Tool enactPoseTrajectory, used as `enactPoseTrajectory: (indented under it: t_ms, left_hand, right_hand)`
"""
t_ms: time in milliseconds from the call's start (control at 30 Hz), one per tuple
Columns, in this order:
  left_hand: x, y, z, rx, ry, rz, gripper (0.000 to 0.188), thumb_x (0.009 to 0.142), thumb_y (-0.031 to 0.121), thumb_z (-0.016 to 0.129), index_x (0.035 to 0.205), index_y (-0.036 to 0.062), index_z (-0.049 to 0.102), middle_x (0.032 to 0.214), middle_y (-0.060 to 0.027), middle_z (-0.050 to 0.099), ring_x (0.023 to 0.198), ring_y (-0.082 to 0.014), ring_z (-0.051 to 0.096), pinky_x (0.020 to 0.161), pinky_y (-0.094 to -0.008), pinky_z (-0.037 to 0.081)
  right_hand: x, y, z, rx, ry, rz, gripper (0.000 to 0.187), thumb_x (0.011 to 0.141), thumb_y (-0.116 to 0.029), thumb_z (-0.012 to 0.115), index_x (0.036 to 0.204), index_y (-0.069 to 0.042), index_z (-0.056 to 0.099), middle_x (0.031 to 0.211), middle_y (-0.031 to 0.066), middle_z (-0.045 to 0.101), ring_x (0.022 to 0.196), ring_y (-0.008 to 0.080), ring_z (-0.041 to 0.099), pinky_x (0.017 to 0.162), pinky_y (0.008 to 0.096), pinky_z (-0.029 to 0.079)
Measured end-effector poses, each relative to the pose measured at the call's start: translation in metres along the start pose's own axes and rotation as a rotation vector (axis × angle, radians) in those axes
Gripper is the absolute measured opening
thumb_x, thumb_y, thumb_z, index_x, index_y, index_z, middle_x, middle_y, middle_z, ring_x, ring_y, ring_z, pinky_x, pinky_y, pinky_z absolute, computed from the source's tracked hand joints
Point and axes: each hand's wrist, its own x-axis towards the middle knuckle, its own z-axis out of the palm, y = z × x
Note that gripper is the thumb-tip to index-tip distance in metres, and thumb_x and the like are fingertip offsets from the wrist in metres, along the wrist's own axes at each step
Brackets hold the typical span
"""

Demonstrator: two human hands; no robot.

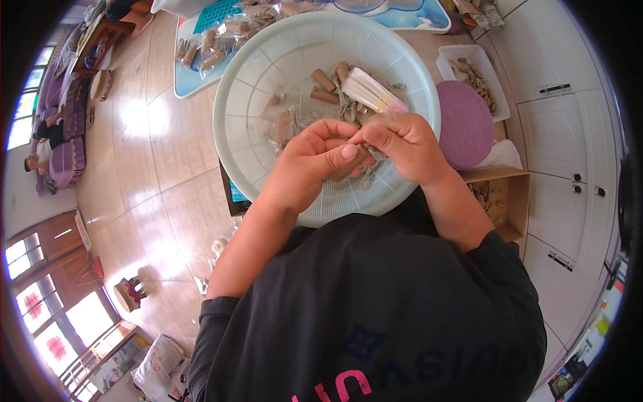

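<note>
Both hands meet over a big pale plastic colander [231, 167]. My left hand [309, 161] is closed around a small brown tube [353, 166], mostly covered by the fingers. At its upper end my right hand [400, 142] pinches with thumb and forefinger. What sits in that pinch is too small to make out. Beyond the hands lie loose brown tubes [324, 94], greyish-brown strands [346, 107] and a bundle of thin white sticks [367, 89] with a yellow band. Clear plastic bags with brown pieces [282, 126] rest at the colander's left.
Bagged brown tubes [231, 37] lie on a blue-and-white tray [184, 77] behind the colander. To the right stand a white bin [497, 67] of brown pieces, a purple round lid [463, 124] and a cardboard box [514, 201]. White cabinets [552, 134] line the right side. Someone sits on a purple sofa [70, 144] far left.
</note>
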Motion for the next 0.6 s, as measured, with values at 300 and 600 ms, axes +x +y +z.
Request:
enactPoseTrajectory:
  t_ms: [300,600]
  left_hand:
    - [-0.001,-0.002,-0.001,-0.195,-0.069,-0.119,0.027,0.094,0.022,0.041,0.11,0.0016,0.047,0.088,-0.0114,0.059,0.067,-0.0119,0.054,0.064,-0.0225,0.044]
    - [-0.002,-0.003,0.002,-0.153,0.046,-0.11,0.032,0.095,0.025,0.036,0.113,0.0002,0.046,0.085,-0.0088,0.058,0.061,-0.0123,0.055,0.056,-0.0231,0.046]
  right_hand:
    - [0.002,0.002,0.005,0.133,-0.004,0.005,0.019,0.087,-0.016,0.057,0.089,0.002,0.061,0.074,0.0033,0.061,0.064,0.0049,0.053,0.059,0.0194,0.043]
    - [0.0,0.001,0.011,0.183,-0.138,0.043,0.023,0.081,-0.006,0.063,0.1,0.004,0.056,0.077,0.0062,0.062,0.068,0.0073,0.058,0.064,0.0191,0.048]
